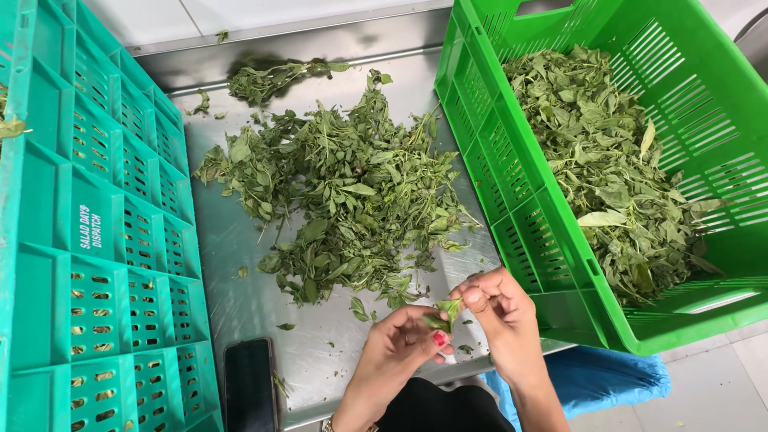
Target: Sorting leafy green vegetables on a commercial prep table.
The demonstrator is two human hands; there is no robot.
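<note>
Left hand (404, 340) and right hand (496, 308) pinching one green leaf (445, 312) between fingertips above the steel table's (320, 360) near edge, loose herb pile (344, 200) just beyond, teal crate (96, 240) hemming the left, green crate (520, 184) of leaves tilted right, dark phone (249, 384) at front edge.

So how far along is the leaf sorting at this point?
Done: the bright green crate already holds a deep layer of picked leaves. In hand: the left hand and right hand pinch one small sprig between them. Left: a big heap of stemmy herbs on the steel table.
</note>
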